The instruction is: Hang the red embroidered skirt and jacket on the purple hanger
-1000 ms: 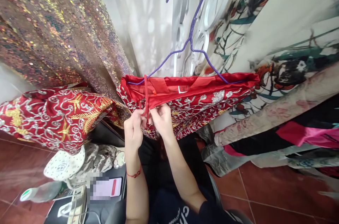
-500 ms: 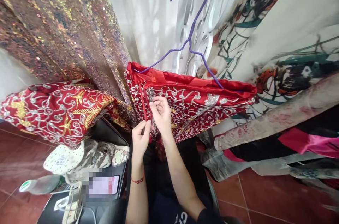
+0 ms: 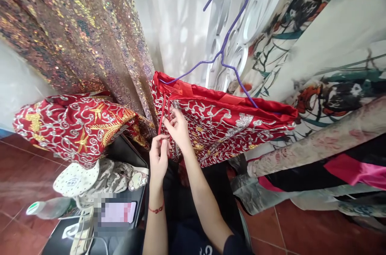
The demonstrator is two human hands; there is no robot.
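- Around us hang fabrics over a red tile floor (image 3: 301,231): a sequined drape (image 3: 75,34) left of the fingers, a white curtain (image 3: 181,26) behind them, printed cloth (image 3: 331,54) to their right.
- Our left hand (image 3: 159,156) pinches the thin red tie cord (image 3: 162,116) low down; our right hand (image 3: 177,128) grips it just above, against the red embroidered garment (image 3: 226,126) on the purple hanger (image 3: 229,34).
- We judge it best to keep the cord taut and knot it close to the waistband.
- No open container shows; a capped bottle (image 3: 45,208) lies below the fingers, contents unclear.
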